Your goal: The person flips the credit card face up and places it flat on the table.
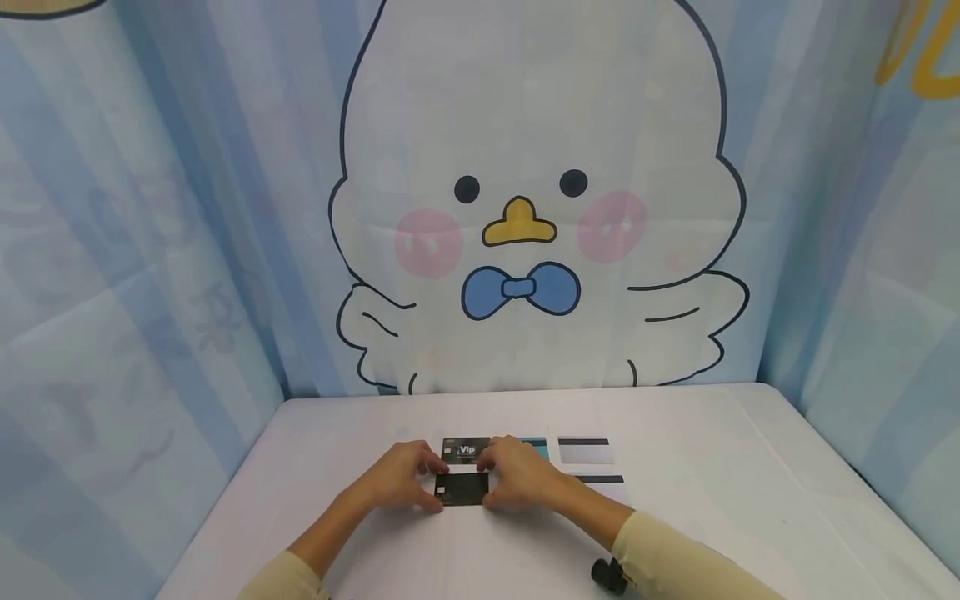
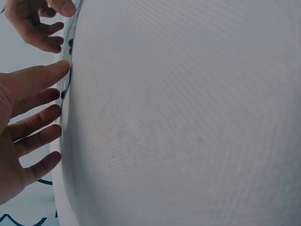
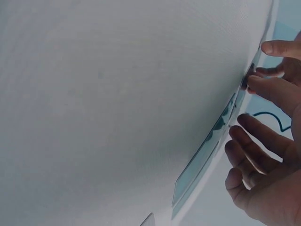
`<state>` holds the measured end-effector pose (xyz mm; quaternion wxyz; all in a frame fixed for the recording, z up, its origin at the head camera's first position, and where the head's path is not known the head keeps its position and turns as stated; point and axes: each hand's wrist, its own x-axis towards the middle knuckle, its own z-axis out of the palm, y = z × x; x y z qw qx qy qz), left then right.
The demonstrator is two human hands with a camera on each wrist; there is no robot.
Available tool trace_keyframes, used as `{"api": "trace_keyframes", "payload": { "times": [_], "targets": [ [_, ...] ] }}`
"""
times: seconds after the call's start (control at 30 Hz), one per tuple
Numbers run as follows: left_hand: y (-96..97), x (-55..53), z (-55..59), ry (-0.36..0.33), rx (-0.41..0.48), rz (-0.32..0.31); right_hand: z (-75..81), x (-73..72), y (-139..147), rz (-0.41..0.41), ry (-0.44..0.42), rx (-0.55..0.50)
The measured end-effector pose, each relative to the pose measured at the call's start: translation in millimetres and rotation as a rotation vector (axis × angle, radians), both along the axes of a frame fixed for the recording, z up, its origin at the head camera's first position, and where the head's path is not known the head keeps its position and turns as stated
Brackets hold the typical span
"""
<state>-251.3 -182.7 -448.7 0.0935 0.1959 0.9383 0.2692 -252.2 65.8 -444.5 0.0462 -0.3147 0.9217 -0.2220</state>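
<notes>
A black card [image 1: 462,489] with a chip lies on the white table between the two hands. At its left edge are the thumb and fingertips of my left hand [image 1: 405,473], whose fingers look spread in the left wrist view. My right hand [image 1: 521,472] has its thumb and fingertips at the right edge, the other fingers loosely bent. Just behind the black card lies a dark card marked Vip [image 1: 461,450]. A blue card [image 1: 538,447], partly covered by the right hand, lies to the right of that.
Farther right, a white card with a dark stripe [image 1: 587,451] lies in the back row. In front of it another striped card [image 1: 603,486] is partly behind the right forearm. A small black object [image 1: 609,576] sits at the right sleeve. Printed curtains surround the table [image 1: 712,467].
</notes>
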Motion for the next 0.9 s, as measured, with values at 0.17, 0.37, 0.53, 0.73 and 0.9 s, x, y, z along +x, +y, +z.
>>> {"api": "trace_keyframes", "payload": {
  "times": [0.17, 0.37, 0.53, 0.73, 0.9],
  "targets": [
    [3.0, -2.3, 1.3, -0.009, 0.0, 0.001, 1.5, -3.3, 5.7, 0.003, 0.01, -0.028],
    [7.1, -4.9, 1.5, 0.008, 0.015, -0.012, 1.1, -4.5, 10.7, -0.013, 0.041, -0.008],
    [14.5, -7.1, 0.3, 0.024, 0.04, -0.033, -1.0, -5.5, 17.5, -0.038, 0.053, 0.001],
    [27.4, -14.3, 2.2, 0.041, 0.059, -0.055, -3.0, -11.8, 27.2, -0.077, 0.049, 0.007],
    [38.4, -24.9, 4.2, 0.049, 0.066, -0.078, -0.6, -19.6, 35.1, -0.14, 0.025, 0.0]
  ]
}}
